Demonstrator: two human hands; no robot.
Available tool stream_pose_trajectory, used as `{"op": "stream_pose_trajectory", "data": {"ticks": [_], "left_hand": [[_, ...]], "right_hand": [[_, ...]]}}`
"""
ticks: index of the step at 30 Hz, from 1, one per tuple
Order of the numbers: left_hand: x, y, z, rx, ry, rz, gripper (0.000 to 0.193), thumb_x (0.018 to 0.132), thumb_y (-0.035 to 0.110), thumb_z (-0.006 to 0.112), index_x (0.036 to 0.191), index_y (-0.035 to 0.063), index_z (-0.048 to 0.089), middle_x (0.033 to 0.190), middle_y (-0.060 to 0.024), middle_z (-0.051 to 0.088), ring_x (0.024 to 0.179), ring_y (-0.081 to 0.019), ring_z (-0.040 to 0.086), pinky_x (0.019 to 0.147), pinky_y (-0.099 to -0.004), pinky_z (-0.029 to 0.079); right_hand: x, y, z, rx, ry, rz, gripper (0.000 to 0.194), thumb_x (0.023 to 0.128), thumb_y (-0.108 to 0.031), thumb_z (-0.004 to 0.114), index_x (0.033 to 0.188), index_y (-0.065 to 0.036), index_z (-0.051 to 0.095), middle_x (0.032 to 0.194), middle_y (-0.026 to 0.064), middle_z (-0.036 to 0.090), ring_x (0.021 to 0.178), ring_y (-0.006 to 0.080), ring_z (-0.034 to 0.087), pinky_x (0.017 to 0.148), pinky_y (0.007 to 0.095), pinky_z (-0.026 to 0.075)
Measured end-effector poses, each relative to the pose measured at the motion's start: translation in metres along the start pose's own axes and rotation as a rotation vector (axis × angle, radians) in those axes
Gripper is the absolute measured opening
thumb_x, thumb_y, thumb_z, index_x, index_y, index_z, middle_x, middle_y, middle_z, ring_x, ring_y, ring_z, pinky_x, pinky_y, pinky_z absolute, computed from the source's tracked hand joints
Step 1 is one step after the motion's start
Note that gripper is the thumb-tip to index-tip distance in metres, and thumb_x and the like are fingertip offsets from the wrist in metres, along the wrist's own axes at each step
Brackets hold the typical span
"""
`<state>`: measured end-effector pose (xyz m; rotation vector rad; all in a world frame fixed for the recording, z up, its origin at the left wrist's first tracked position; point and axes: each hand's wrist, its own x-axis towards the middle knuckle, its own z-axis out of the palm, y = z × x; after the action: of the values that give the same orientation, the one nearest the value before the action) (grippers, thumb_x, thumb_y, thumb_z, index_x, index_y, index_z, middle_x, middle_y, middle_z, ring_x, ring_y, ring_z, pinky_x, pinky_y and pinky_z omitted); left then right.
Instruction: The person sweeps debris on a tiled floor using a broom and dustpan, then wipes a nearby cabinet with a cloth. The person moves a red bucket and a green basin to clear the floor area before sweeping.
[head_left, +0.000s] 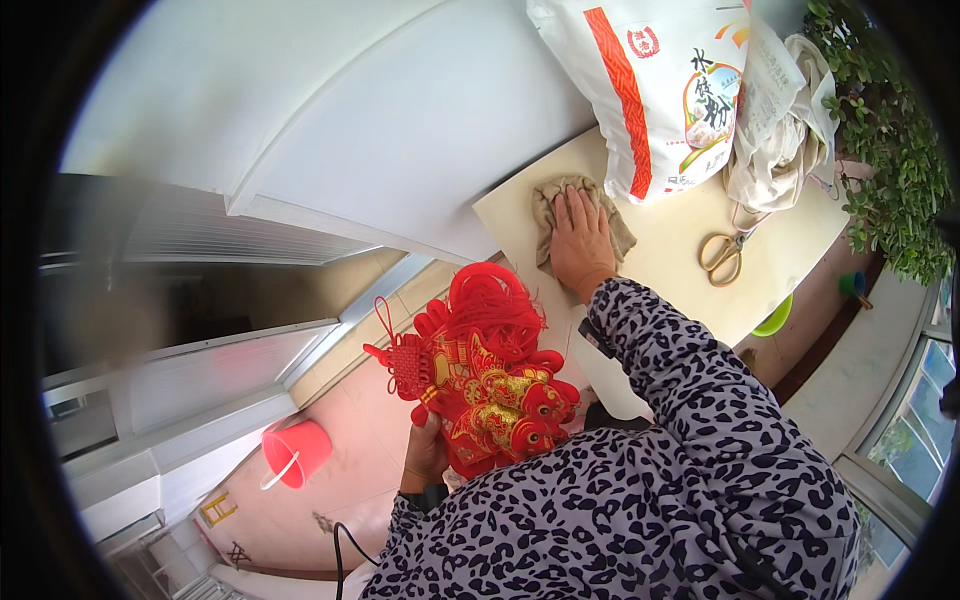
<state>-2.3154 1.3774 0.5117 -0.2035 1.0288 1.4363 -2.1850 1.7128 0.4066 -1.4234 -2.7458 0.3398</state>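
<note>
My left hand (426, 450) grips a bundle of red Chinese knot ornaments (420, 367) in front of my body. Two gold-and-red stuffed fish (517, 386) and a mass of red tassel threads (504, 326) belong to the bundle. Palm down, my right hand (581, 240) holds a crumpled brown cloth (619, 229) against the pale tabletop (660, 262). The cloth is near the table's left corner. To the right of that hand lie scissors with gold-coloured handles (721, 260), their blades partly hidden by a cord.
A large white flour bag (675, 97) stands at the table's back, beside a bunched cloth bag (787, 157). Leafy plants (892, 135) border the right side. On the pink floor is a red bucket (296, 452); a green basin (772, 316) shows beyond the table edge.
</note>
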Motion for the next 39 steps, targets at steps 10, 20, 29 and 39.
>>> {"op": "stream_pose_trajectory", "data": {"ticks": [10,20,29,39], "left_hand": [[0.036,0.052,-0.16,-0.093,0.076,0.066,0.064,0.089,0.034,0.061,0.137,0.0004,0.034,0.134,-0.0105,0.047,0.121,-0.024,0.048,0.102,-0.0404,0.04],[0.033,0.071,-0.24,-0.127,0.082,0.029,0.059,0.09,0.031,0.059,0.135,-0.0004,0.036,0.133,-0.011,0.048,0.12,-0.0241,0.049,0.102,-0.04,0.041],[0.079,0.084,-0.205,-0.115,0.087,0.011,0.058,0.091,0.029,0.057,0.136,-0.001,0.035,0.134,-0.0121,0.047,0.121,-0.0255,0.049,0.102,-0.0406,0.041],[0.068,0.079,-0.201,-0.136,0.157,0.051,0.054,0.094,0.03,0.053,0.136,0.0004,0.034,0.135,-0.0132,0.046,0.121,-0.0269,0.049,0.102,-0.0428,0.041]], "right_hand": [[0.14,-0.121,0.142,-0.114,0.332,0.64,0.057,0.087,-0.018,0.042,0.137,0.006,0.03,0.146,0.0208,0.026,0.136,0.0335,0.023,0.11,0.048,0.016],[0.12,-0.13,0.153,-0.116,0.241,0.631,0.062,0.084,-0.022,0.045,0.139,0.002,0.029,0.149,0.0155,0.021,0.135,0.0307,0.02,0.106,0.0466,0.018],[0.192,-0.079,0.146,-0.082,0.069,0.765,0.06,0.082,-0.02,0.045,0.135,0.006,0.031,0.144,0.0184,0.028,0.131,0.0323,0.027,0.105,0.0491,0.02],[0.052,-0.14,0.155,-0.042,0.041,-0.073,0.052,0.085,-0.022,0.051,0.135,-0.012,0.042,0.145,0.0075,0.034,0.133,0.0262,0.031,0.105,0.0481,0.027]]}}
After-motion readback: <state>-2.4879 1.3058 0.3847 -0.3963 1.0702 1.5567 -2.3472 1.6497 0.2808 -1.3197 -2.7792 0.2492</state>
